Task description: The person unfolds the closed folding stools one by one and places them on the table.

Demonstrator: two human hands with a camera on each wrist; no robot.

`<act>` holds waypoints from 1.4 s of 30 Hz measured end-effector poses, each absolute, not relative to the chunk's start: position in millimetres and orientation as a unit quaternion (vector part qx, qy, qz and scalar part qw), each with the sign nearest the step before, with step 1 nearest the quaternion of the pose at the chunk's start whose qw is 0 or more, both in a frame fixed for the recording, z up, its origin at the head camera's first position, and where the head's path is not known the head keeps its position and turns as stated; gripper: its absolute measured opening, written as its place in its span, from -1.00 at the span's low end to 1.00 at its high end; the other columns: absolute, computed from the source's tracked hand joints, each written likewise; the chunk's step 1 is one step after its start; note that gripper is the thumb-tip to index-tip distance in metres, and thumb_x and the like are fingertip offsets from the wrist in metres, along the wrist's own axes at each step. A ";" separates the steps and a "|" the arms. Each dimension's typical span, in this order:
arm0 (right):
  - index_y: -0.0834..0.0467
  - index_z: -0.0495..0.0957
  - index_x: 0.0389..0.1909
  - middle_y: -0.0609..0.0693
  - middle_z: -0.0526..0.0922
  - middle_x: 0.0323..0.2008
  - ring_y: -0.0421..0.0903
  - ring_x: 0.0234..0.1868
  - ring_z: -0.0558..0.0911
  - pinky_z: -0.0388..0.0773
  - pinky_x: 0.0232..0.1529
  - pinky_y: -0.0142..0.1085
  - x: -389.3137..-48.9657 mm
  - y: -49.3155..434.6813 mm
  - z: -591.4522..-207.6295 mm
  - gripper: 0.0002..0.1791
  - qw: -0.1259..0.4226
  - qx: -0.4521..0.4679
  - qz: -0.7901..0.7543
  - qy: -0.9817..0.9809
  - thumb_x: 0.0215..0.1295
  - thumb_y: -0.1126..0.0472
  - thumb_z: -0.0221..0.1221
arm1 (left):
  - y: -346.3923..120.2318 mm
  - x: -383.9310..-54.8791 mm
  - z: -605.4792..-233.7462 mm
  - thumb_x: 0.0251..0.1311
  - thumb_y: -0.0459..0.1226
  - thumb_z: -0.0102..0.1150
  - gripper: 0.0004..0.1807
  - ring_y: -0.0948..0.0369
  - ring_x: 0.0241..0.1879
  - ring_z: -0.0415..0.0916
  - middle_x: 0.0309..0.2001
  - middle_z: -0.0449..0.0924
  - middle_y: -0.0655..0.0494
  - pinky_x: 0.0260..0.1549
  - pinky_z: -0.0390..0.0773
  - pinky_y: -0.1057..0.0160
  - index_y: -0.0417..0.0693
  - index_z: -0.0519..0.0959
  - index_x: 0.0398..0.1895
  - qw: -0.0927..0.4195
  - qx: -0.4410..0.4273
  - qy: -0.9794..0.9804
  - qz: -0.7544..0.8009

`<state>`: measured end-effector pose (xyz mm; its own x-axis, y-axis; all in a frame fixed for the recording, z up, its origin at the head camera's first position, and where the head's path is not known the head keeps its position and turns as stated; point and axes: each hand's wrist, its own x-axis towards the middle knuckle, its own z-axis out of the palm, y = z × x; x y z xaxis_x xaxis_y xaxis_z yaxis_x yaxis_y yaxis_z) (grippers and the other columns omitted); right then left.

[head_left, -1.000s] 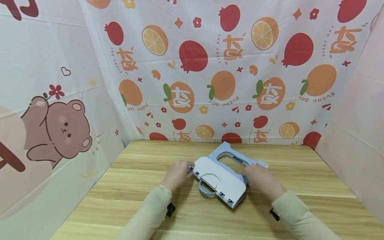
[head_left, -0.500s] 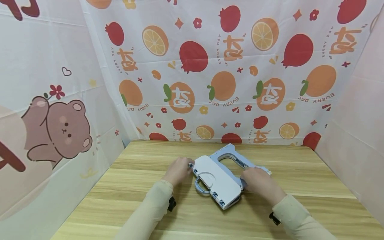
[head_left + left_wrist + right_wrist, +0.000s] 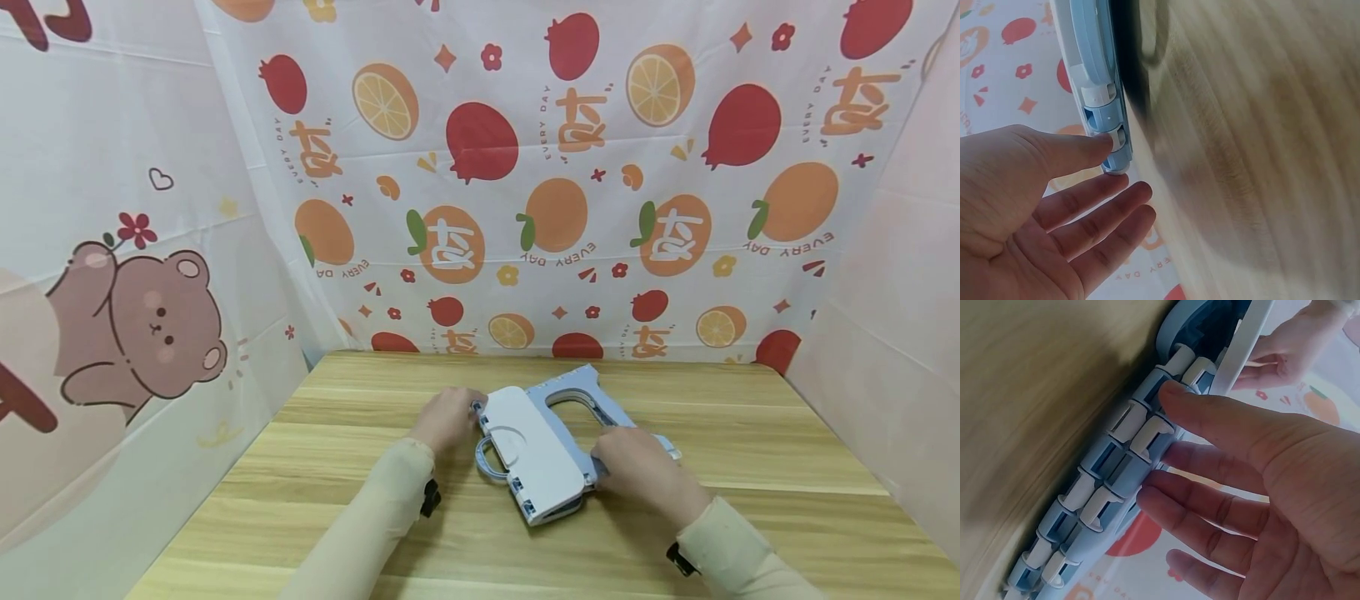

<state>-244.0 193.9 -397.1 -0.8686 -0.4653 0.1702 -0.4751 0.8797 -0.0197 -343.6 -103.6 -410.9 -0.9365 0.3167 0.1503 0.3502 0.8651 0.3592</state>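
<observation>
A folding stool in white and pale blue plastic lies partly folded at an angle on the table. Its white top panel faces up, and a looped carry handle juts from the near-left edge. The blue leg frame with an oval cut-out extends behind. My left hand pinches the far-left corner; in the left wrist view the thumb presses a hinge, the other fingers loosely spread. My right hand grips the stool's right side by the hinged joint, its thumb over the slats and fingertips behind.
The wood-grain table reaches back to a fruit-printed curtain. A bear-printed cloth hangs on the left, and a pale cloth on the right.
The stool has turned clockwise, its near end swinging left and its blue frame shifting right. Both hands keep hold; the left has moved slightly away, the right slightly nearer and left.
</observation>
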 end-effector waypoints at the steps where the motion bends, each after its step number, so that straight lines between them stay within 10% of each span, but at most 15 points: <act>1: 0.09 0.69 -0.58 -0.14 0.51 -0.56 -0.20 -0.48 0.36 0.41 -0.44 -0.27 -243.4 192.5 -397.4 -0.73 0.077 0.242 0.031 -0.967 0.04 0.21 0.64 | -103.8 -344.5 -410.9 0.33 -0.49 0.32 -0.60 -0.06 0.24 0.69 0.21 0.77 -0.09 0.26 0.67 -0.10 -0.05 0.76 0.19 0.041 -0.173 -0.965 -0.195; 17: 0.09 0.65 -0.58 -0.09 0.55 -0.51 -0.21 -0.50 0.37 0.41 -0.49 -0.26 -228.6 162.8 -398.4 -0.59 0.079 0.233 0.013 -0.969 0.01 -0.05 0.67 | -104.1 -358.3 -411.1 0.51 -0.40 0.17 -0.53 0.09 -0.17 0.59 0.32 0.69 -0.15 -0.32 0.56 0.25 -0.01 0.61 0.42 0.003 -0.191 -0.967 -0.170; 28: 0.06 0.69 -0.50 -0.13 0.54 -0.49 -0.25 -0.50 0.39 0.43 -0.48 -0.28 -224.8 157.4 -401.2 -0.63 0.106 0.266 0.013 -0.958 0.09 -0.09 0.62 | -110.4 -360.7 -413.6 0.56 -0.36 0.14 -0.52 0.04 -0.03 0.63 0.35 0.65 -0.18 0.05 0.69 0.03 -0.13 0.53 0.48 -0.003 -0.195 -0.964 -0.181; 34: 0.07 0.79 -0.28 -0.15 0.54 -0.43 -0.25 -0.46 0.35 0.34 -0.48 -0.33 -224.7 163.7 -399.9 -0.67 0.069 0.265 0.037 -0.961 0.12 -0.06 0.61 | -119.8 -351.1 -411.2 0.54 -0.25 0.23 -0.59 -0.03 0.08 0.72 0.19 0.72 -0.22 0.18 0.71 -0.09 -0.27 0.61 0.33 -0.012 -0.161 -0.964 -0.212; 42: 0.05 0.81 -0.09 -0.11 0.64 -0.29 -0.23 -0.39 0.48 0.48 -0.45 -0.28 -223.2 177.4 -395.2 -0.55 0.054 0.242 0.046 -0.968 0.02 -0.04 0.66 | -135.6 -333.1 -411.7 0.53 -0.11 0.27 -0.71 0.18 -0.40 0.53 -0.40 0.67 0.05 -0.37 0.54 0.25 -0.13 0.71 -0.28 -0.040 -0.127 -0.953 -0.272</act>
<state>-223.2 177.4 -395.2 -0.8772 -0.4633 0.1262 -0.4732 0.8787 -0.0634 -333.1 -135.6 -411.7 -0.9646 0.2638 -0.0073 0.2203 0.8203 0.5279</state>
